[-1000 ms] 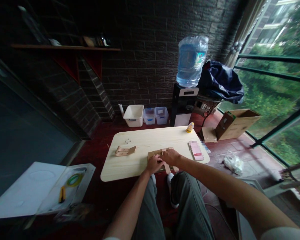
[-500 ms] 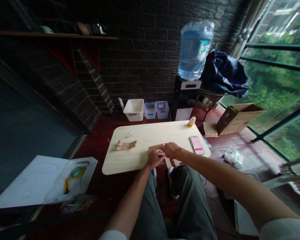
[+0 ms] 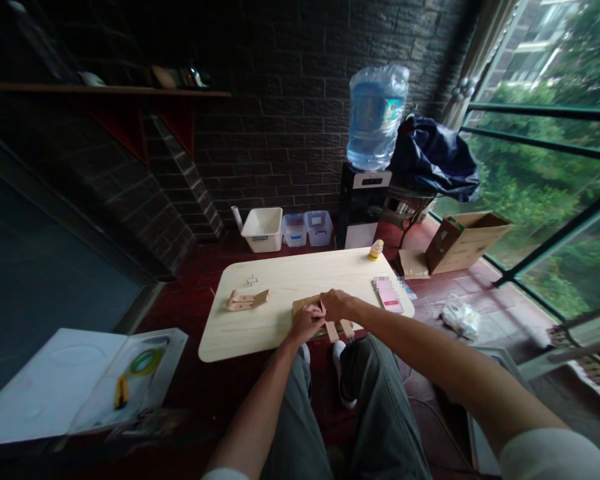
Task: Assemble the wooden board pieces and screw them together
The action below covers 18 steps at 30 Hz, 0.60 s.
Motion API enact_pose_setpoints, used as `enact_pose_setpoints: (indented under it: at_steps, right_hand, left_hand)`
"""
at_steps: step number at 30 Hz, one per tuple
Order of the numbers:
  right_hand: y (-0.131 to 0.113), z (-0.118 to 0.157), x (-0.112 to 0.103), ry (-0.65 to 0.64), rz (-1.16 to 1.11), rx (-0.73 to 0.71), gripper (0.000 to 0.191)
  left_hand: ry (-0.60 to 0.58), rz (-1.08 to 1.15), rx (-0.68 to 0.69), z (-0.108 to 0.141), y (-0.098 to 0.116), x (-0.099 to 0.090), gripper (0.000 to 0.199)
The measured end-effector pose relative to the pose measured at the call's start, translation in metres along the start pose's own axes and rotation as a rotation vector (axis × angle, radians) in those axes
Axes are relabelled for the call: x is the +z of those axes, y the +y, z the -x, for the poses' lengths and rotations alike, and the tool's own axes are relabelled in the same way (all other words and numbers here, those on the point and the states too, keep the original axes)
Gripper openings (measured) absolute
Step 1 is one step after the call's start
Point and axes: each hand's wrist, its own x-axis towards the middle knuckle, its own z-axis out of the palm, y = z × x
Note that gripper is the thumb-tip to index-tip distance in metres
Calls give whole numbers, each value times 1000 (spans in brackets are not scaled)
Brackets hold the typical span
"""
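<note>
Table: we sit at a low pale wooden table (image 3: 280,320) on a dark red floor, our knees just under its near edge.
Water bottle: we see a big blue water bottle (image 3: 375,117) on a black dispenser against the brick wall, well beyond the table.
Cardboard box: an open cardboard box (image 3: 463,240) lies tipped on the floor to our right of the table.
White case: an open white case (image 3: 80,380) lies on the floor to our left, with a green roll and a yellow tool inside.
Bins: a white bin (image 3: 263,230) and two small clear ones stand by the wall.
Wooden assembly: the flat wooden assembly (image 3: 320,319) lies at the table's near edge, two slats sticking out over the edge toward us.
Right hand: our right hand (image 3: 336,304) rests on top of the assembly, fingers curled down onto the wood.
Left hand: our left hand (image 3: 305,324) presses its near left part, fingers bent and close together, touching the right hand.
Second wooden part: a smaller wooden part (image 3: 245,300) lies to the left, well apart from our hands.
Pink card: a pink card (image 3: 387,295) lies near the table's right edge.
Yellow bottle: a small yellow bottle (image 3: 375,251) stands at the far right corner.
</note>
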Motion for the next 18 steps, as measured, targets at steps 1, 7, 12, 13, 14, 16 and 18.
enact_pose_setpoints:
  at_steps: [1, 7, 12, 13, 14, 16, 18]
  right_hand:
    - [2, 3, -4, -16, 18, -49, 36]
    - [12, 14, -15, -1, 181, -234, 23]
    - [13, 5, -4, 44, 224, -289, 24]
    - [13, 3, -2, 46, 229, -301, 23]
    - [13, 1, 0, 49, 229, -308, 23]
    - [14, -2, 1, 44, 214, -310, 23]
    - [16, -3, 2, 27, 190, -303, 23]
  left_hand:
    - [-1, 0, 5, 0, 1, -1, 9]
    - [-9, -3, 11, 0, 5, -3, 9]
    - [-6, -9, -8, 0, 2, -1, 13]
    - [-4, -10, -13, 0, 1, 0, 13]
    - [-2, -11, -17, -1, 0, 0, 13]
    - [-2, -10, -19, -1, -1, 0, 12]
    - [-2, -6, -17, -2, -1, 1, 10]
